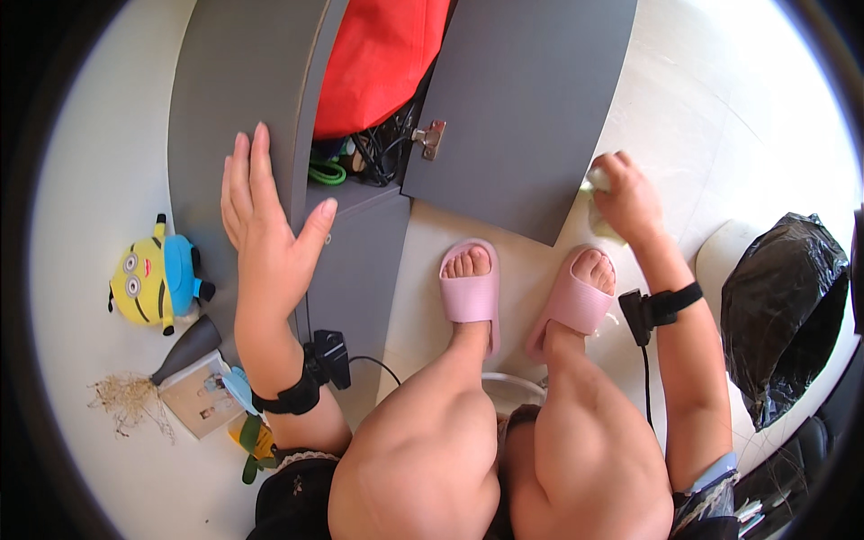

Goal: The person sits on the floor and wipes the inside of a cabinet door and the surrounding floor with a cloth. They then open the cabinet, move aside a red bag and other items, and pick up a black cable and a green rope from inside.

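My left hand [270, 223] is spread flat over the top of a grey cabinet [229, 88], its fingers apart and nothing in it. My right hand [624, 196] is closed around a crumpled pale cloth or wipe [603, 216], near the free edge of the opened grey cabinet door [520, 115]. Inside the cabinet a red bag [381, 67] sits above black cables [381, 152] and a green coiled cord [327, 173]. The metal hinge [430, 139] shows on the door's inner face.
A yellow and blue plush toy [152, 273], a dark vase [185, 347] with dried stems, and a framed photo [202, 395] are at the left. A bin with a black bag [769, 304] stands right. My feet wear pink slippers [470, 297].
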A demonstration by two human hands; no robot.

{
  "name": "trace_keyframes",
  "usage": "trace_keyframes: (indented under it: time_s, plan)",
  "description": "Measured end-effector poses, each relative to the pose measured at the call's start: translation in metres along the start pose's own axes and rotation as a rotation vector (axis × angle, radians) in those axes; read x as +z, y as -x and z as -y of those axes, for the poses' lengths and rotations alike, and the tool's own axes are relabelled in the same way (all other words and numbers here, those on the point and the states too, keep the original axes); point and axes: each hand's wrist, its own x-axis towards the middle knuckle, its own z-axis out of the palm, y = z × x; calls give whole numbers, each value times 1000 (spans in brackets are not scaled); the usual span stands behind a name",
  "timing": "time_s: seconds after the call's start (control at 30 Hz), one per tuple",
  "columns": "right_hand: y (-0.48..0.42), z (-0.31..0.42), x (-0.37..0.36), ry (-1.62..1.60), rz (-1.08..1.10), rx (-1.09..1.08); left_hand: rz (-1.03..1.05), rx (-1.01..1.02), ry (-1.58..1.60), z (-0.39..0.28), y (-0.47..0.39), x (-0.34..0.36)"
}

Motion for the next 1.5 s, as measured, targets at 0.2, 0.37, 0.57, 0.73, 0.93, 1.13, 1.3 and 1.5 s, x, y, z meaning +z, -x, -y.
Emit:
trace_keyframes:
  time_s: [0.2,0.37,0.57,0.73,0.93,1.13,1.3,1.5]
  plan:
    - [-34,27,-67,-30,-280,-135,-52,10,-23,7,5,6]
    - [-72,-4,-16,-170,-213,-173,-59,6,71,12,0,9]
    - [-74,49,39,390,-266,-226,-32,-25,77,5,1,1]
    - [-143,121,38,-424,-146,-182,84,-33,47,-4,-1,-7]
    - [-208,231,25,-1295,51,351,106,-35,72,1,0,-11]
    - [-259,281,67,-943,18,596,99,-50,79,0,-1,-8]
    - [-239,253,72,-878,213,330,87,-58,80,-1,-1,-7]
    - [-200,236,23,-1656,376,565,75,-41,71,3,0,-5]
